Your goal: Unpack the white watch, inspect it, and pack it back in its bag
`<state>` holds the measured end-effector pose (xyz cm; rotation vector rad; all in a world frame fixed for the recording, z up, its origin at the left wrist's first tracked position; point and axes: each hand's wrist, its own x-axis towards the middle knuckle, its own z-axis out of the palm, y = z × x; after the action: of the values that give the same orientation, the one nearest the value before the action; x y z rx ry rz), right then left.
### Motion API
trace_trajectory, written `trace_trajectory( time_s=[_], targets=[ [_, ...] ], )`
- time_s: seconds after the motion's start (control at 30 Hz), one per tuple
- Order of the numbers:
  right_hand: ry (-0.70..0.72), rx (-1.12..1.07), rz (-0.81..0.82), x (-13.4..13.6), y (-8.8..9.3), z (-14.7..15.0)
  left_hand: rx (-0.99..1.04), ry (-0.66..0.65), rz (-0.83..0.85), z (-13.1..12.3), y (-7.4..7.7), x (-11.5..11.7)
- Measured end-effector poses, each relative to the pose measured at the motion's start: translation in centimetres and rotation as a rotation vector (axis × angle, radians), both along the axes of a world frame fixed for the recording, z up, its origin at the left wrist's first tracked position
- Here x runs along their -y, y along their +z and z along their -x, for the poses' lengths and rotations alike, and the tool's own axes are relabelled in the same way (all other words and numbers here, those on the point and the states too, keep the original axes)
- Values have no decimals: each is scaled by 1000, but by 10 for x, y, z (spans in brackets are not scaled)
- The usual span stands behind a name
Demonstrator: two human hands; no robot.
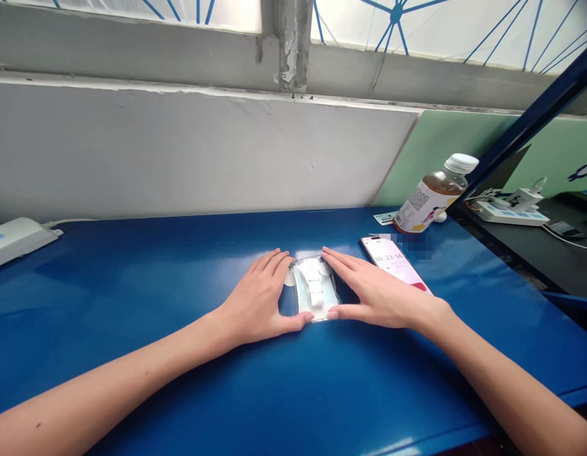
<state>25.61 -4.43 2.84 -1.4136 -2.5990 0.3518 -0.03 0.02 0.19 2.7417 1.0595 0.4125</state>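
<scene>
A small clear plastic packet (302, 297) lies flat on the blue table (217, 392). Inside it are a pale blue sheet and a white folded piece (315, 288); their exact kind I cannot tell. My left hand (259, 297) rests at the packet's left side, fingers stretched forward, thumb on the near edge. Mirroring it, my right hand (373, 291) lies along the right side, its fingertips at the far right corner and its thumb at the near right one. Both hands are open and touch the packet's borders without gripping it. A whitish rounded bit (289, 277) shows beside the left fingers.
Just beyond my right hand lies a phone (392, 258) with a timer on its screen. A capped drink bottle (433, 196) stands behind it, near a small card (384, 218). White power strips sit at far left (20, 240) and right (511, 212). A wall (193, 152) closes the back.
</scene>
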Motion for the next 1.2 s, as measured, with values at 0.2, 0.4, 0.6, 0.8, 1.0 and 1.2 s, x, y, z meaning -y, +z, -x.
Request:
trace_trajectory(
  time_s=[0.2,0.4,0.6,0.8,1.0,1.2],
  targets=[
    [7,1,-28,0,1,3,-19,7,34,0,0,0],
    [8,19,-1,0,-2,3,-34,-1,44,0,2,0],
    [10,22,-16,-1,-4,3,-44,-25,39,0,3,-1],
    [16,9,-22,-3,-7,0,-82,-63,2,1,9,-5],
    [15,-33,-18,-5,-9,-3,-29,-85,-16,2,11,-12],
    [56,-30,-1,-6,-12,-3,33,-101,17,3,6,-14]
  ],
)
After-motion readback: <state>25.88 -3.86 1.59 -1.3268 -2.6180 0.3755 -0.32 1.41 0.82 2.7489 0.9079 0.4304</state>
